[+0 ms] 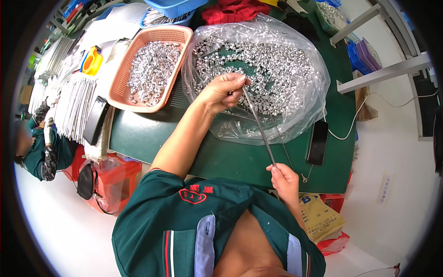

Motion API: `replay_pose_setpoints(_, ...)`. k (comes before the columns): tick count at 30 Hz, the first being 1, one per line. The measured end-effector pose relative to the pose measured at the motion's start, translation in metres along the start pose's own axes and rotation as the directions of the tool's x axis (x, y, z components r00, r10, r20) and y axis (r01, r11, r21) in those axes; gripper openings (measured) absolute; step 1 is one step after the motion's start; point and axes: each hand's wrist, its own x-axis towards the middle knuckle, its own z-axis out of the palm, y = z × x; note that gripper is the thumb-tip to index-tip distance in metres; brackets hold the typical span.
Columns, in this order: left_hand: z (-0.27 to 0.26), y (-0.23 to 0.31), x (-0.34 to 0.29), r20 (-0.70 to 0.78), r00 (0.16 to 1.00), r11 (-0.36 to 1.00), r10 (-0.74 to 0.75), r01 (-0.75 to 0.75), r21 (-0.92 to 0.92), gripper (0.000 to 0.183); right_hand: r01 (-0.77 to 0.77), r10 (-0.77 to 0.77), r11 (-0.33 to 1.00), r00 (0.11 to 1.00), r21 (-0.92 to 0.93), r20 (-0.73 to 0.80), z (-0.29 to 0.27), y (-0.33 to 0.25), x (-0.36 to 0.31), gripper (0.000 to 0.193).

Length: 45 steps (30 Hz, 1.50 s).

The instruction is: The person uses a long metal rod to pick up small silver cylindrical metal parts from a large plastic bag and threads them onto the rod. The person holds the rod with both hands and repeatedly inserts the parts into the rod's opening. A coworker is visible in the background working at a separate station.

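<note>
A thin dark metal rod [263,131] slants across the space above the table's front part. My left hand [226,92] pinches its far end between thumb and fingers; whether a small part is also in that pinch I cannot tell. A little below these fingers, the rod looks lighter and silvery. The near end is in my right hand [284,179], whose fingers are closed round it. Under my left hand lies a clear plastic bag [230,129], spread open, with a great many small silver metal fittings [288,69] scattered over it.
Left of the bag stands a salmon plastic basket [119,69] holding more silver fittings. A black phone [317,143] lies right of the bag on the green table [143,134]. Bundled white strips [76,108] and an orange tape dispenser [92,61] are farther left, near a co-worker [44,147].
</note>
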Motion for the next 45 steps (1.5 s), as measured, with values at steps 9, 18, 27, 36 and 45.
replay_pose_setpoints(9,0.003,-0.005,0.000,-0.059,0.994,0.994,0.093,-0.096,-0.047,0.024,-0.273,0.164,0.864,0.947,0.423,0.278,0.000,-0.008,0.010,0.023)
replay_pose_setpoints(18,0.008,-0.009,0.002,-0.263,0.940,0.962,0.218,-0.162,0.220,0.022,-0.055,0.048,0.993,0.997,0.104,0.061,0.011,-0.009,0.013,0.021)
replay_pose_setpoints(27,0.030,-0.013,-0.001,-0.209,0.973,0.968,-0.095,0.139,0.210,0.039,0.025,-0.022,0.994,0.999,0.105,-0.033,0.014,-0.016,0.022,0.019)
replay_pose_setpoints(36,0.001,-0.002,0.010,-0.543,0.835,0.772,-0.088,-0.288,-0.567,0.044,0.013,-0.011,0.993,1.000,0.116,-0.020,0.008,-0.013,0.015,0.018)
replay_pose_setpoints(45,-0.002,-0.004,0.002,-0.318,0.948,0.792,0.015,-0.205,-0.575,0.035,-0.040,0.039,0.996,0.999,0.082,0.011,0.003,-0.008,0.010,0.018)
